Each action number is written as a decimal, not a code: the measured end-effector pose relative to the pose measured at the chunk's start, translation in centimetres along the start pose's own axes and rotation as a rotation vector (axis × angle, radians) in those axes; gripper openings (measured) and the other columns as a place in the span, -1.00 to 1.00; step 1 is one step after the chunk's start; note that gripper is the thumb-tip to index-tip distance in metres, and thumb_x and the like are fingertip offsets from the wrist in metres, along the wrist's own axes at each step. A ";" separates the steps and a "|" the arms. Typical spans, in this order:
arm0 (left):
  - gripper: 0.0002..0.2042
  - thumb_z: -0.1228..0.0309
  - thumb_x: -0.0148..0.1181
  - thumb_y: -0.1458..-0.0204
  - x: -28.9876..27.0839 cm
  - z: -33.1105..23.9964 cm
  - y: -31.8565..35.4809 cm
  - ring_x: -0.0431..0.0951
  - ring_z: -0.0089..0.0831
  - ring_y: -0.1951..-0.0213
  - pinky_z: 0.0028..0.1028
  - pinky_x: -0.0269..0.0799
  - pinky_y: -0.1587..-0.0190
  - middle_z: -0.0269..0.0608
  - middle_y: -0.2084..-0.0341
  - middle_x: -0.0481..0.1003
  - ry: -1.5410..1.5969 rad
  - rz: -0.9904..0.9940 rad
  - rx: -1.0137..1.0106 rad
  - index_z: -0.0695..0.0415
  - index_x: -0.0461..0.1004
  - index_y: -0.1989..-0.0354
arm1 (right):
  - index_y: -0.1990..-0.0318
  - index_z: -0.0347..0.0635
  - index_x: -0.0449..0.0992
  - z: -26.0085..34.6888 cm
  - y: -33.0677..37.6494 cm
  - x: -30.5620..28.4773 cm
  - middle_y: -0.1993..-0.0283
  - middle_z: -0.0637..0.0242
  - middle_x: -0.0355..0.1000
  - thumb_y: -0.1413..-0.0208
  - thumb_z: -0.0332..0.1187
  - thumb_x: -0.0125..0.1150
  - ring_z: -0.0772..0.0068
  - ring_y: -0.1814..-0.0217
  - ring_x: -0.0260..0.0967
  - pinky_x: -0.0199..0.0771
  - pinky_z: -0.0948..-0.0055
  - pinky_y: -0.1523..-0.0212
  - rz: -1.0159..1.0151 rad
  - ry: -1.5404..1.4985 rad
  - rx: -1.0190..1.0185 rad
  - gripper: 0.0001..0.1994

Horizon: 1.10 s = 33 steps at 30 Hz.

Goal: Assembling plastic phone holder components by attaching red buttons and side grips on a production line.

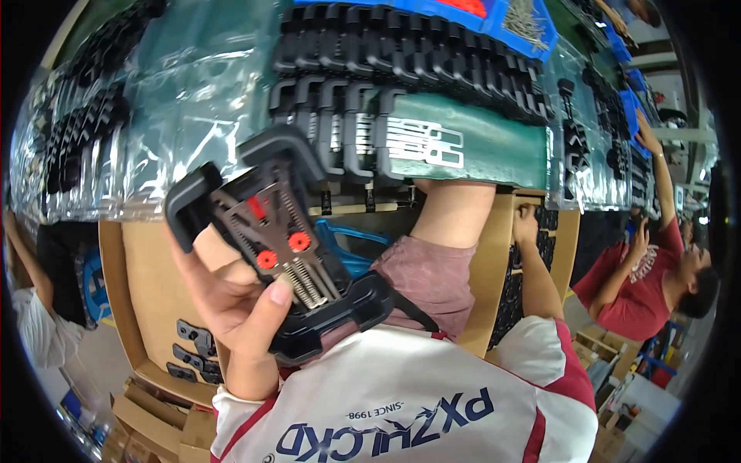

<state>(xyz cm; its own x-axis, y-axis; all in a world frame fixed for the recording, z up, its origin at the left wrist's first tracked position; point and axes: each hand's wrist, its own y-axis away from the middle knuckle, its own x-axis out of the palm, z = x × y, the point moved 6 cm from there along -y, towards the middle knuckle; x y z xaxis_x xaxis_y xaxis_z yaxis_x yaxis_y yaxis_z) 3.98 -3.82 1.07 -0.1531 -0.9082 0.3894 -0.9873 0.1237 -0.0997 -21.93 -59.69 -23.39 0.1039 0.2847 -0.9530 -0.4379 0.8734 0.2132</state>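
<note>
My left hand (241, 309) grips a black phone holder (340, 301), its thumb pressed on the lower part of the open mechanism. Inside the holder show a metal plate, two red gears (299, 241), a red piece near the top and several coil springs (305, 284). Two hooked black arms stick out at its upper end. Off to the right, my right hand (526, 225) is down in a cardboard box (569, 239) with rows of black parts (513, 289). Its fingers are curled; what they hold, if anything, is hidden.
Rows of black brackets (409, 50) stand on the green bench (494, 139), beside white flat clips (424, 143). A blue bin (532, 27) holds screws. An open cardboard box (154, 309) with black parts is at left. Co-workers sit on both sides; one wears a red shirt (633, 289).
</note>
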 end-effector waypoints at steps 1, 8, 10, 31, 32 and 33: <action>-0.03 0.74 0.00 0.16 0.2 0.0 -0.2 0.40 -0.59 0.63 -0.75 0.23 0.45 0.02 0.41 0.55 0.016 0.020 -0.019 0.11 -0.49 -0.38 | -0.05 -0.27 0.31 -1.6 0.0 -1.0 0.06 -0.03 0.44 -0.11 -0.15 -0.07 -0.13 0.09 0.41 0.37 0.16 0.04 -0.006 -0.103 0.003 -0.56; -0.02 0.75 0.02 0.14 0.5 0.1 -1.4 0.29 -0.61 0.67 -0.77 0.14 0.50 -0.11 0.55 0.51 0.027 0.151 -0.001 0.14 -0.56 -0.37 | 0.20 -0.17 0.40 4.7 9.0 -7.4 0.31 0.22 0.30 -0.10 -0.16 -0.06 0.36 0.38 0.20 0.20 0.44 0.38 0.409 -1.941 0.154 -0.71; -0.02 0.75 0.01 0.14 1.7 0.7 -1.3 0.26 -0.62 0.67 -0.77 0.13 0.51 -0.12 0.56 0.51 0.012 0.126 -0.002 0.15 -0.56 -0.37 | 0.19 -0.15 0.39 8.3 13.2 -7.5 0.30 0.20 0.29 -0.09 -0.15 -0.06 0.34 0.41 0.17 0.18 0.43 0.39 0.576 -2.029 0.131 -0.72; 0.00 0.78 -0.01 0.12 1.0 0.5 -0.1 0.31 -0.62 0.62 -0.79 0.15 0.51 -0.09 0.43 0.54 0.072 0.106 -0.116 0.11 -0.63 -0.35 | -0.15 -0.19 0.26 31.7 25.7 -4.3 0.28 0.37 0.21 -0.08 -0.20 0.04 0.54 0.35 0.12 0.11 0.49 0.27 1.343 -2.536 0.775 -0.51; -0.01 0.78 -0.01 0.12 1.0 0.5 -0.1 0.32 -0.62 0.62 -0.79 0.16 0.51 -0.07 0.42 0.54 0.074 0.098 -0.114 0.11 -0.62 -0.35 | -0.15 -0.19 0.26 31.7 25.7 -4.2 0.28 0.37 0.21 -0.08 -0.20 0.04 0.54 0.35 0.12 0.11 0.49 0.27 1.342 -2.536 0.776 -0.51; -0.01 0.79 -0.01 0.12 1.1 0.4 -0.1 0.32 -0.62 0.61 -0.79 0.16 0.51 -0.06 0.41 0.54 0.077 0.089 -0.112 0.10 -0.62 -0.36 | -0.17 -0.19 0.24 31.7 25.7 -4.3 0.27 0.37 0.21 -0.09 -0.19 0.02 0.54 0.35 0.12 0.10 0.49 0.27 1.364 -2.550 0.717 -0.50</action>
<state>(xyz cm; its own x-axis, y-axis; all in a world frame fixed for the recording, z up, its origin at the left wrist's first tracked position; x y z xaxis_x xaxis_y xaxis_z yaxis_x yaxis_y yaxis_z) 3.90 -4.97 1.08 -0.2392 -0.8590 0.4526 -0.9675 0.2504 -0.0361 -5.30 -25.93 -6.95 0.3752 -0.3998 0.8363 -0.9159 -0.0209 0.4009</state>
